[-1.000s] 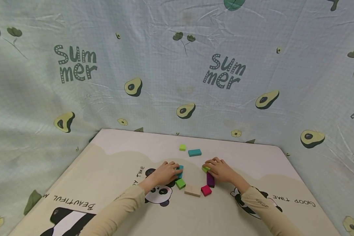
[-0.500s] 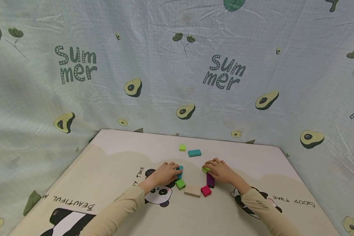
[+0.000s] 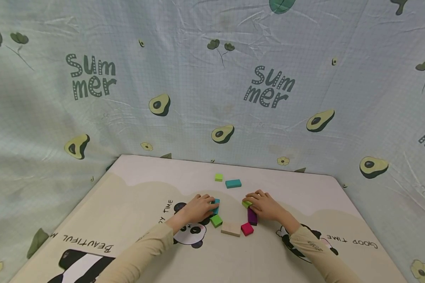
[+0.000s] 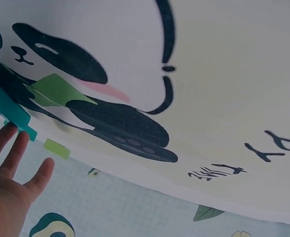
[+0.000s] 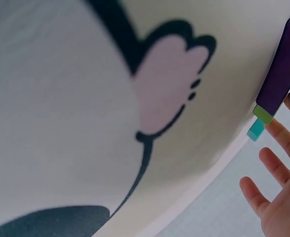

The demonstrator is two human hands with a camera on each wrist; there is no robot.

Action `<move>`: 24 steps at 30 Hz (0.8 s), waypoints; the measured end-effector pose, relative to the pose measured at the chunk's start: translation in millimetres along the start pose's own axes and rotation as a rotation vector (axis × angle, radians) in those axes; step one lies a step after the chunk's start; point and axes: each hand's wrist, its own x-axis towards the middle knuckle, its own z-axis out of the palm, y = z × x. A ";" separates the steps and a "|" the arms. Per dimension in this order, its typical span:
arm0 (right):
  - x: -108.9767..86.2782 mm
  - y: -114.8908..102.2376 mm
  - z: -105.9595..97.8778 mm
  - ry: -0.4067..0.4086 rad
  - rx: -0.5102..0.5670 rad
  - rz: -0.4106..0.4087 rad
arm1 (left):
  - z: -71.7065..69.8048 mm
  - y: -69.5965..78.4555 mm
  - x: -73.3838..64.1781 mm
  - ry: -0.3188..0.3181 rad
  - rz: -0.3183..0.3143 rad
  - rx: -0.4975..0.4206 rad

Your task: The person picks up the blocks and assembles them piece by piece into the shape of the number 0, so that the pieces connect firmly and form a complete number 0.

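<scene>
My left hand (image 3: 198, 207) holds a blue rectangular block (image 3: 216, 210), with its fingertips on the block's upper part. In the left wrist view, fingers touch the same block (image 4: 9, 106); the thumb is mostly hidden. Across from it, my right hand (image 3: 263, 205) pinches a light green block (image 3: 246, 204) at the far end of a purple block (image 3: 252, 217). In the right wrist view, the index finger meets the light green block (image 5: 263, 113) while the thumb lies beside the purple block (image 5: 283, 64). A green block (image 3: 216, 221), a plain wooden block (image 3: 231, 229) and a red block (image 3: 247, 229) curve between the hands' sides.
Beyond the hands lie a small light green cube (image 3: 218, 177) and a teal block (image 3: 233, 183). The table (image 3: 127, 204) bears panda prints and lettering. A pale curtain (image 3: 191, 78) with avocado prints hangs behind its far edge.
</scene>
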 end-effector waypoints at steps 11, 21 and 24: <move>-8.6 2.1 -2.1 0.057 0.009 0.002 | 0.1 0.2 0.5 0.000 0.002 -0.006; -11.6 -4.6 -3.6 0.024 -0.031 -0.004 | -3.1 1.5 0.0 -0.018 -0.007 -0.020; -12.0 -4.5 -3.1 0.033 -0.036 -0.016 | -3.3 1.1 0.1 -0.011 -0.003 -0.027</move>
